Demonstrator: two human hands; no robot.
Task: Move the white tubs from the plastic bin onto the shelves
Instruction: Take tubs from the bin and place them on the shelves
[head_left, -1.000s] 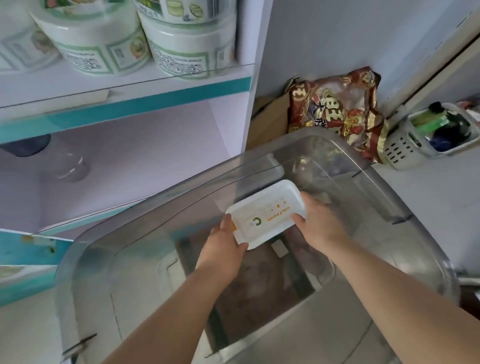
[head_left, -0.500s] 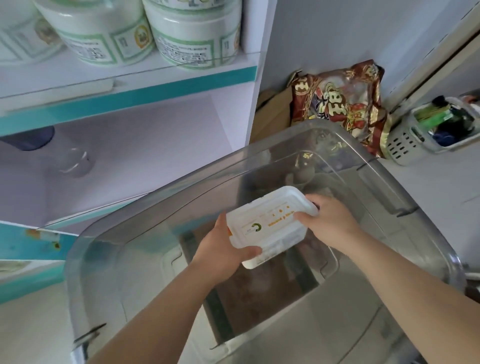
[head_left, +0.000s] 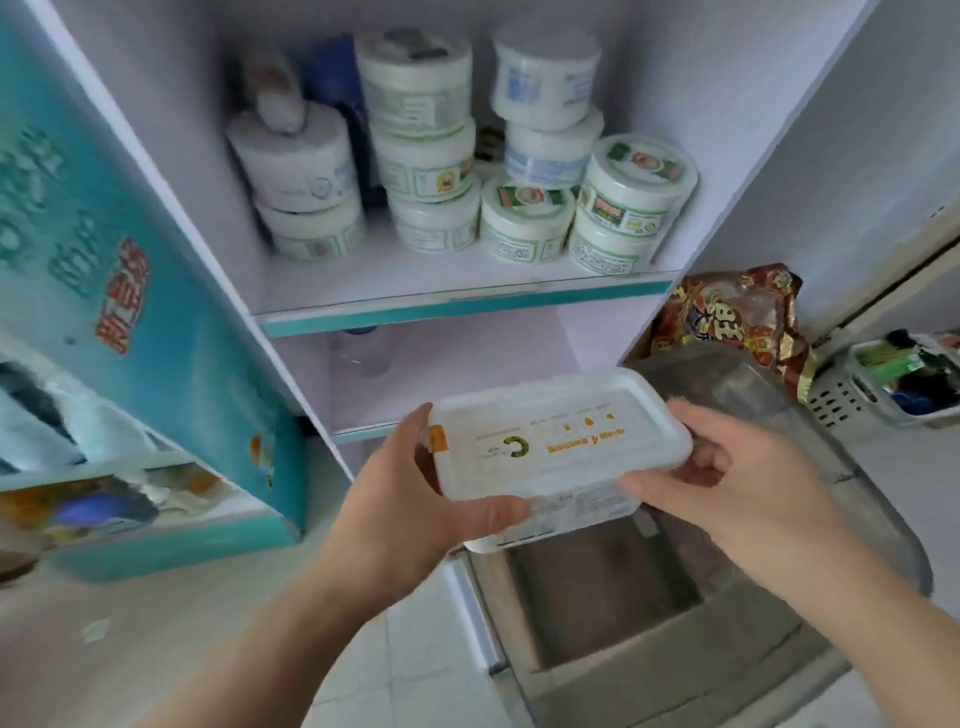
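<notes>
**Q:** Finish of the rectangular tub?

**A:** Translucent white. Orange tab at one end; green ring mark and orange lettering on the lid.

**Q:** Stored units?

**A:** White. Green-labelled round tubs: green borders with red and yellow detail. Blue-printed round tubs: blue text.

**Q:** Cabinet?

**A:** Pale interior; shelf edge teal. Side panel: teal with white and red characters.

**Q:** Remainder?

**A:** Plastic bin: clear, grey-tinted. Snack bag: red-brown with gold print. Basket: white, slotted.

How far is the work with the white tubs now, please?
Done: round white tubs stand stacked on the upper shelf. In hand: left hand and right hand hold a rectangular tub over the plastic bin. Left: setting it on a shelf; the bin's visible part shows no other tub.
</notes>
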